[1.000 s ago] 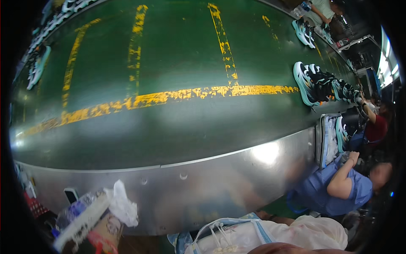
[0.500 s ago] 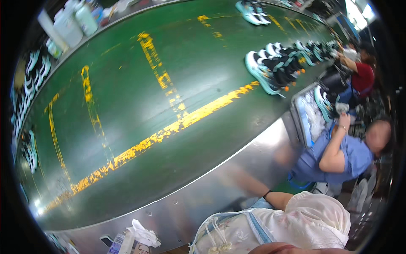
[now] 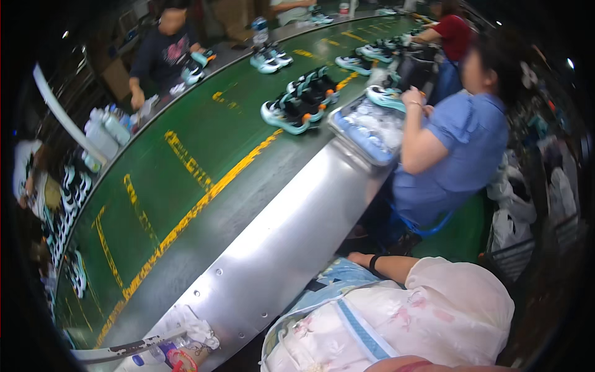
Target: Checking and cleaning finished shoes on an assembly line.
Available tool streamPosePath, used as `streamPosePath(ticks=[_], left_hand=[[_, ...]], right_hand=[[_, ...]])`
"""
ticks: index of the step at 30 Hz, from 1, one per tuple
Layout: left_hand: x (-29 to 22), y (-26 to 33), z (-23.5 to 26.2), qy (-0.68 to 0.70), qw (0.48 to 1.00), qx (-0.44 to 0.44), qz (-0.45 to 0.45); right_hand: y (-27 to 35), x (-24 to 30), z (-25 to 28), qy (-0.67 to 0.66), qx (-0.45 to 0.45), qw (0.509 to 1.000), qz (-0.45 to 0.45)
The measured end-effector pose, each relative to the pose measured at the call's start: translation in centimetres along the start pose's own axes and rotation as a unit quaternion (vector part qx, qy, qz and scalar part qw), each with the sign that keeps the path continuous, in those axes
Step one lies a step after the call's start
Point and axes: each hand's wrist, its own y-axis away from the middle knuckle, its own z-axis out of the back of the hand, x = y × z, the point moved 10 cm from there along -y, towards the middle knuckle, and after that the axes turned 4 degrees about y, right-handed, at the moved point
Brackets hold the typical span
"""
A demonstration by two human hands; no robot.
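Note:
My right hand (image 3: 357,256) is low at my side, just past a black wristband, next to the blue patterned apron (image 3: 331,276) on my lap. Only a small part of it shows and its fingers are too hidden to read. My left hand is out of the picture. Closest in front of me is the bare metal edge (image 3: 248,254) of a green conveyor belt (image 3: 229,133). A group of black, white and mint sneakers (image 3: 297,105) with orange parts stands on the belt, beyond reach of my visible hand.
A co-worker in blue (image 3: 452,142) sits at right, hands at a sneaker (image 3: 385,97) over a metal-rimmed tray (image 3: 353,127). Another person (image 3: 162,59) works across the belt. White jugs (image 3: 102,136) stand on the far edge; crumpled tissue (image 3: 201,332) and bottles lie near me.
My view has swung up and to the right, so the people across the belt now show. The belt sneakers sit further left in the picture. My right forearm stays low by my side.

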Motion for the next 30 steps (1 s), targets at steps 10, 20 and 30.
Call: streamPosePath(ticks=[10, 20, 30], left_hand=[[-21.4, -2.6, -3.9, -0.174, 0.969, 0.124, -0.123], [-37.6, 4.9, -9.2, -0.238, 0.949, 0.142, -0.148], [-64.3, 21.3, -34.4, -0.112, 0.684, 0.563, -0.449]], right_hand=[[6.4, 4.3, 5.7, -0.066, -0.16, 0.983, 0.054], [13.8, 7.8, 8.9, -0.01, -0.111, 0.981, 0.159], [26.2, 17.3, 19.8, -0.018, -0.021, 0.955, 0.295]])
